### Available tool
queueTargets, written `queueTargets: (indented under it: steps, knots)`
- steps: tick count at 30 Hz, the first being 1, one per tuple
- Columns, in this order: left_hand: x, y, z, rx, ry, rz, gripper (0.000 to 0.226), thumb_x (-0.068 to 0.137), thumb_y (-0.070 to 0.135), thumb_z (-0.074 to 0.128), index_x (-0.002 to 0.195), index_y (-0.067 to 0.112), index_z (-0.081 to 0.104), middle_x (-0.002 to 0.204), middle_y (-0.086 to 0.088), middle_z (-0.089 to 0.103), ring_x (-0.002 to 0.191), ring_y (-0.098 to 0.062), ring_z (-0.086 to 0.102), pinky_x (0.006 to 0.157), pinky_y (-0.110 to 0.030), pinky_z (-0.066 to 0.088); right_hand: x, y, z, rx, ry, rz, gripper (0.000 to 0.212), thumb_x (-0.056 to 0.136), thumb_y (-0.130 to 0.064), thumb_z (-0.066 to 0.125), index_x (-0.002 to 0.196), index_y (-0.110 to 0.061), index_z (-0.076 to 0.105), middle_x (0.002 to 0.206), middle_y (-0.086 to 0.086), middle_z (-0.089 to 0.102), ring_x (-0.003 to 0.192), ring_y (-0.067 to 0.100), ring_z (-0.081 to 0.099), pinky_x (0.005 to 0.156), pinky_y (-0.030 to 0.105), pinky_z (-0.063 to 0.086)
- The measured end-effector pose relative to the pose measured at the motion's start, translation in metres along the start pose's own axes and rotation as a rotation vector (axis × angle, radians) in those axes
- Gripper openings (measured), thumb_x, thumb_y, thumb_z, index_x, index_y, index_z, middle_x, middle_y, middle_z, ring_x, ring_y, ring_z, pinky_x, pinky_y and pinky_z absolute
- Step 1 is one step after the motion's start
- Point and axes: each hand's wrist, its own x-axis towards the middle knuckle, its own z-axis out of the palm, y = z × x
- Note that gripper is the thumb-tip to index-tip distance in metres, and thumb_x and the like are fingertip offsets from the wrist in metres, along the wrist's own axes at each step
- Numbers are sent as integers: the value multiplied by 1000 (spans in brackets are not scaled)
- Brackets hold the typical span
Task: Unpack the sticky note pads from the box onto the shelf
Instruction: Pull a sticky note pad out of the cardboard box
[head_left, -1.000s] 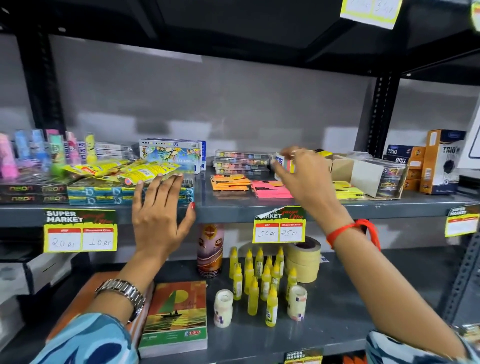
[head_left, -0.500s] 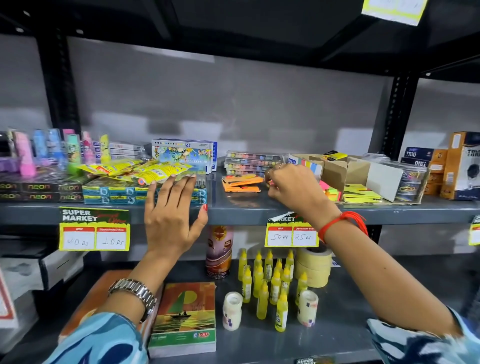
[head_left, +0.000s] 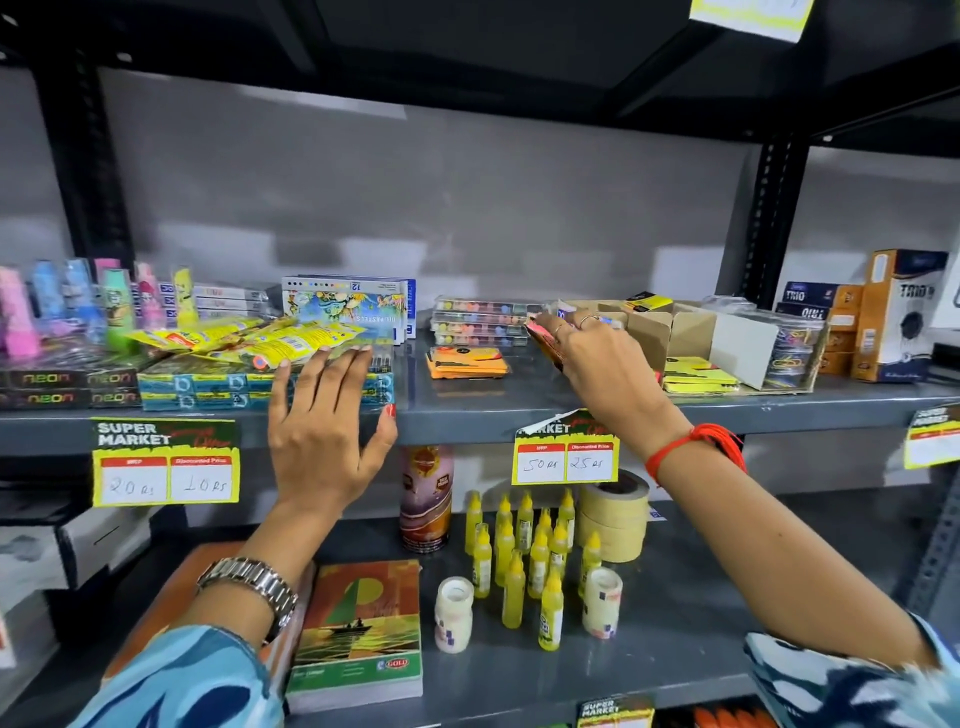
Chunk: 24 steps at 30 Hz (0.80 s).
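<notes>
R hand (head_left: 602, 364) is clamped on a pink pad (head_left: 545, 340) just above the shelf (head_left: 467, 405), btwn the orange pads (head_left: 467, 361) and the box (head_left: 691, 332) (yellow pads (head_left: 698, 375) lie at its front). L hand (head_left: 324, 421) is spread flat, fingers apart, at the shelf edge, holding nothing.

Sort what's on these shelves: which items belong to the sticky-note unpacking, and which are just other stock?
Job:
cardboard box
orange pads
yellow pads
pad in the right hand
upper shelf

Lying about:
glue bottles
tape rolls
notebook
spray can
pastel boxes
</notes>
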Motion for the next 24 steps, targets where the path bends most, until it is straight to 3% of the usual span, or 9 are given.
queueTargets:
  steps: [5,10,15,24]
  knots:
    - [0,0,0,-2,2,0,56,92,40,36,128,4,58,122,-14,63,119,-30,49,113,-45,20,-7,3,-7,161,246,25,53,86,1,57,137,-6,43,80,22,69,62,38,62,53,40,51]
    - [0,0,0,-6,11,3,55,92,40,36,128,4,57,122,-13,63,118,-31,50,113,-43,19,-6,30,-30,171,536,92,31,87,-7,62,118,-1,60,81,22,72,61,38,66,51,38,52]
    - [-1,0,0,0,14,7,54,93,40,36,128,4,57,122,-13,62,118,-31,50,114,-43,17,-13,75,-34,92,468,194,26,93,-15,53,118,-10,55,87,21,71,71,40,65,62,46,55]
    - [-1,0,1,14,23,1,55,92,40,36,128,3,57,122,-15,62,117,-32,49,112,-46,19,-50,104,-5,-52,176,267,26,82,7,59,106,-1,63,80,27,70,67,43,67,58,45,56]
